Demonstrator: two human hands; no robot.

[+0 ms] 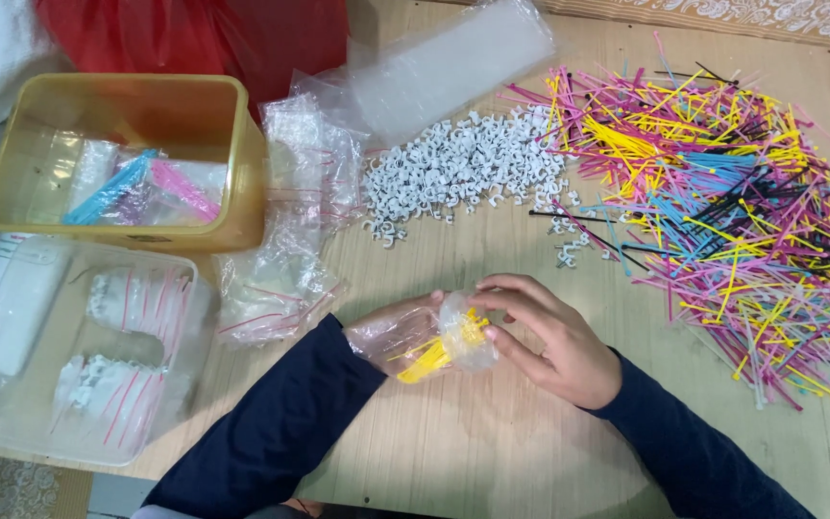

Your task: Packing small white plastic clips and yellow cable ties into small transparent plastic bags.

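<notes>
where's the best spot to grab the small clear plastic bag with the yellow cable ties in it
Probably the small clear plastic bag is best pinched at its gathered right end, coming from the right, where the right hand already touches; the yellow cable ties stiffen it there.

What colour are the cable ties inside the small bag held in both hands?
Yellow cable ties, inside the clear bag; head view shows it.

Both arms in dark sleeves reach in from the lower edge, forearms angled toward each other. Left hand (405,322) mostly hidden, only fingertips showing. Right hand (554,336) palm down, fingers (506,288) curled inward, pinching.
</notes>
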